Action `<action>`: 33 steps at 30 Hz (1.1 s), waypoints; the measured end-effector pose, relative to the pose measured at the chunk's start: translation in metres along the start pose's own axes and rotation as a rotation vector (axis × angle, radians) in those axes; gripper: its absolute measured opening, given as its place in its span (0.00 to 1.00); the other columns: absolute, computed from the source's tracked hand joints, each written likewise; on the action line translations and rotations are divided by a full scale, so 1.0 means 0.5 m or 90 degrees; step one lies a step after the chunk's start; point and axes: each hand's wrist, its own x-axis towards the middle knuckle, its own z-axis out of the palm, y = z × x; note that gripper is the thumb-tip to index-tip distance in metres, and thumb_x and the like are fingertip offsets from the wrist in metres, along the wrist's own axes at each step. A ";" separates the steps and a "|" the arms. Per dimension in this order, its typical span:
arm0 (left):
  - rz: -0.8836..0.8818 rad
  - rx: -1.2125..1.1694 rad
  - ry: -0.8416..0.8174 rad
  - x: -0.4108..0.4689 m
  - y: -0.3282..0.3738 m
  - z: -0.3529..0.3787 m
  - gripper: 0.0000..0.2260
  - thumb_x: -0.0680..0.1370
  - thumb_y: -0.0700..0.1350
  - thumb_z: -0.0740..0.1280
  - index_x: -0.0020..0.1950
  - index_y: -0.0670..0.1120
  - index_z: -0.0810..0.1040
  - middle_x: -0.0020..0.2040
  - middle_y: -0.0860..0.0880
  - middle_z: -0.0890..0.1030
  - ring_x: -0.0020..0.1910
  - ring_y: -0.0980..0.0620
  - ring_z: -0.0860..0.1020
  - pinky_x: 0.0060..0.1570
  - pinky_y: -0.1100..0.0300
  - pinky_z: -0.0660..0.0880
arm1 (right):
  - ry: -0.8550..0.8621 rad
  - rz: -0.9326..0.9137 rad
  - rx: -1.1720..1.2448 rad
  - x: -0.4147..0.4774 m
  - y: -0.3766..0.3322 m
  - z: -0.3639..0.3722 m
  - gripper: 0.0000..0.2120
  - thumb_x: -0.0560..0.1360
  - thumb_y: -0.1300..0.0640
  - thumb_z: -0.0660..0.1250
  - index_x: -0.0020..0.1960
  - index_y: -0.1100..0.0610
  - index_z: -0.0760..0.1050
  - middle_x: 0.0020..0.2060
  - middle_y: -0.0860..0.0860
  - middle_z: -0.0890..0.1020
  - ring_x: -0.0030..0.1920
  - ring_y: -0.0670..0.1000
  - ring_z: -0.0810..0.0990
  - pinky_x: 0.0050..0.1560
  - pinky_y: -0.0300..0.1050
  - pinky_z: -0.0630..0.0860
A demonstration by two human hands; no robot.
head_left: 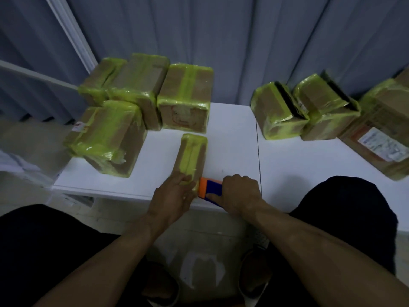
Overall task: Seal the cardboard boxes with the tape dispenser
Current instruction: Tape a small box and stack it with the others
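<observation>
Yellow-green-taped narrow cardboard box (pixel 192 157) lies at the white table's (pixel 298 165) front edge. Fingers of the left hand (pixel 173 197) press flat on its near end; fingers of the right hand (pixel 240 193) grasp the orange-and-blue tape dispenser (pixel 209 187) alongside.

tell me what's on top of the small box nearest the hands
Yellow-green tape runs along the top of the small box, and the left hand rests its fingers on the near end. The cardboard under the tape and fingers is hidden.

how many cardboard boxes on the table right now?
8. Four boxes clustered at left; one narrow box under the left hand, by the tape dispenser in the right hand; three at right. More may be hidden behind them or past the right edge.
</observation>
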 end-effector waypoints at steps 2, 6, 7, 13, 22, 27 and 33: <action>-0.016 0.008 -0.010 0.000 0.002 0.001 0.23 0.72 0.56 0.75 0.64 0.48 0.81 0.64 0.50 0.78 0.62 0.50 0.76 0.60 0.59 0.73 | 0.013 -0.005 -0.020 0.000 -0.009 -0.002 0.33 0.76 0.28 0.61 0.63 0.55 0.76 0.54 0.53 0.83 0.49 0.55 0.83 0.43 0.46 0.72; -0.067 -0.047 -0.004 0.008 0.010 -0.013 0.26 0.69 0.57 0.78 0.63 0.47 0.80 0.61 0.51 0.78 0.61 0.51 0.77 0.57 0.53 0.78 | 0.017 -0.010 -0.052 0.004 -0.029 -0.013 0.30 0.79 0.31 0.60 0.62 0.56 0.76 0.55 0.52 0.82 0.53 0.55 0.82 0.45 0.46 0.69; -0.073 -0.059 -0.001 0.010 0.011 -0.016 0.26 0.68 0.55 0.79 0.62 0.46 0.80 0.60 0.50 0.79 0.59 0.50 0.77 0.56 0.52 0.79 | 0.019 -0.009 -0.056 0.004 -0.033 -0.014 0.29 0.80 0.32 0.59 0.61 0.56 0.76 0.55 0.52 0.82 0.54 0.54 0.82 0.45 0.46 0.68; -0.163 0.047 -0.012 0.023 0.020 -0.040 0.21 0.73 0.60 0.73 0.58 0.47 0.81 0.57 0.50 0.79 0.55 0.50 0.78 0.53 0.56 0.77 | 0.075 0.062 -0.017 0.013 -0.015 -0.053 0.32 0.76 0.27 0.58 0.58 0.54 0.76 0.50 0.51 0.83 0.48 0.53 0.83 0.42 0.44 0.69; -0.212 0.239 0.052 0.056 -0.070 -0.063 0.12 0.79 0.48 0.65 0.61 0.47 0.78 0.57 0.46 0.74 0.55 0.45 0.76 0.53 0.49 0.76 | 0.072 0.103 0.238 0.038 -0.035 -0.044 0.31 0.71 0.22 0.62 0.49 0.51 0.72 0.46 0.48 0.82 0.41 0.49 0.81 0.43 0.44 0.80; -0.188 0.275 0.045 0.065 -0.097 -0.047 0.21 0.68 0.39 0.77 0.59 0.41 0.79 0.54 0.41 0.74 0.49 0.41 0.78 0.43 0.52 0.79 | 0.066 0.094 0.346 0.079 -0.065 -0.041 0.33 0.69 0.21 0.62 0.48 0.52 0.74 0.43 0.48 0.81 0.41 0.49 0.82 0.44 0.47 0.83; -0.232 0.314 -0.032 0.111 -0.135 -0.044 0.39 0.74 0.43 0.64 0.81 0.49 0.47 0.73 0.43 0.59 0.75 0.39 0.56 0.73 0.45 0.60 | 0.090 0.101 0.446 0.118 -0.087 -0.048 0.30 0.69 0.23 0.65 0.45 0.52 0.74 0.39 0.47 0.81 0.38 0.48 0.82 0.41 0.44 0.81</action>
